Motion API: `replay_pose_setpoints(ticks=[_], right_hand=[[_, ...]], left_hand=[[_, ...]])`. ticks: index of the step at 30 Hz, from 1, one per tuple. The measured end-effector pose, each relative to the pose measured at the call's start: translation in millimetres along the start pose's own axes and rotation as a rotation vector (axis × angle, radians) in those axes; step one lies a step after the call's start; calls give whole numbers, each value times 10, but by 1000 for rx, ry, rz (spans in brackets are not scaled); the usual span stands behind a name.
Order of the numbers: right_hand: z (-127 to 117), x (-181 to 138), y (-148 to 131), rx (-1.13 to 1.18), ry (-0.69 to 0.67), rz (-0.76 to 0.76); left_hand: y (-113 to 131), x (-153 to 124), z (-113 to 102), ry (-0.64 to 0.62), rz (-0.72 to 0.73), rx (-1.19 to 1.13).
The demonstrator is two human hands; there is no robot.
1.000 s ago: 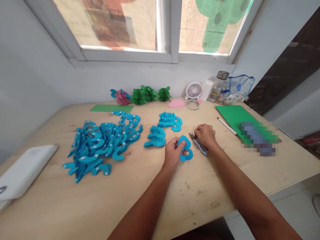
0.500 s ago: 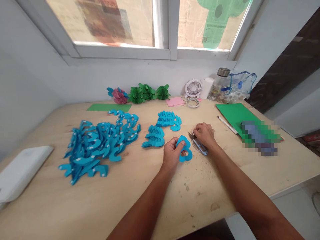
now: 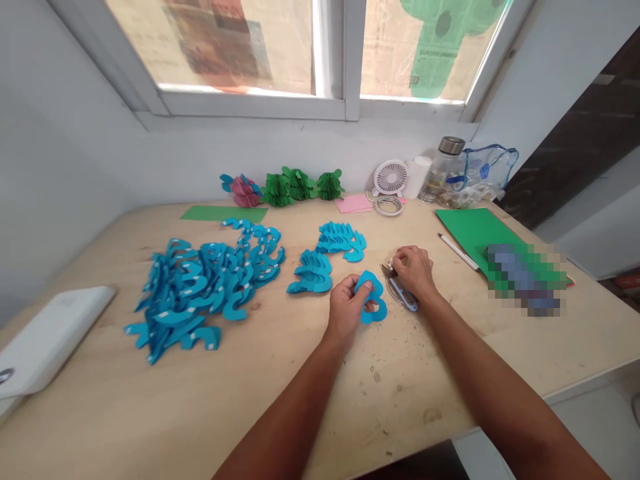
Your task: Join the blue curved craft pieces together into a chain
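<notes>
My left hand [image 3: 346,303] pinches a blue paper cutout [image 3: 371,312] with curved, scalloped edges between thumb and fingers. My right hand [image 3: 414,267] rests on the table to the right of it, fingers curled together at a small whitish bit; what they hold is too small to make out. Just below those fingers lie thread snips [image 3: 403,295] with a blue-grey handle, partly over a round ring-shaped object. Beyond my left hand stand a fanned blue paper stack [image 3: 313,272] and another blue stack [image 3: 337,238].
A big heap of blue paper pieces [image 3: 200,287] with white patches covers the left. Green folded paper shapes [image 3: 277,191], a small fan [image 3: 391,178], a tape roll [image 3: 388,205] and a bottle [image 3: 443,170] line the back. Green sheets [image 3: 475,227] and a white pen [image 3: 457,251] lie right.
The whole view has shifted slightly to the right across the frame. Both hands keep nearly the same pose, with the blue cutout still in my left hand.
</notes>
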State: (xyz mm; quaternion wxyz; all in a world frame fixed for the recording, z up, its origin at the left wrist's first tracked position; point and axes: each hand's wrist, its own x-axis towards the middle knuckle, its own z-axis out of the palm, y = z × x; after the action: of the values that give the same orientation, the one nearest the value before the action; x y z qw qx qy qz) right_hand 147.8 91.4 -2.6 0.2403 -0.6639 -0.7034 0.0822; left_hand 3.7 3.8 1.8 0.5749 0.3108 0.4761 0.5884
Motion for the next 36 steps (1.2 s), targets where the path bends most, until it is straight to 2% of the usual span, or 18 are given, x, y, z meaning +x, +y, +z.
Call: replay_pose_setpoints(ticks=[6, 11, 16, 21, 23, 26, 31, 36], right_hand=[[-26, -13, 15, 105, 37, 11], [-69, -29, -9, 361, 38, -37], [-87, -54, -78, 698, -48, -44], [-160, -116, -176, 827, -148, -19], [-203, -150, -217, 820, -164, -52], [-264, -200, -272, 763, -119, -156], [-327, -272, -340, 534, 1, -374], [-345, -310, -359, 351, 38, -563]], left_hand=[[8, 3, 4, 5, -12, 4], [-3, 14, 3, 7, -8, -5], [-5, 23, 2, 11, -6, -15], [19, 16, 5, 16, -18, -25], [27, 11, 6, 19, -22, -32], [31, 8, 9, 28, -23, -31], [23, 10, 15, 37, -7, -18], [21, 0, 18, 38, 10, -1]])
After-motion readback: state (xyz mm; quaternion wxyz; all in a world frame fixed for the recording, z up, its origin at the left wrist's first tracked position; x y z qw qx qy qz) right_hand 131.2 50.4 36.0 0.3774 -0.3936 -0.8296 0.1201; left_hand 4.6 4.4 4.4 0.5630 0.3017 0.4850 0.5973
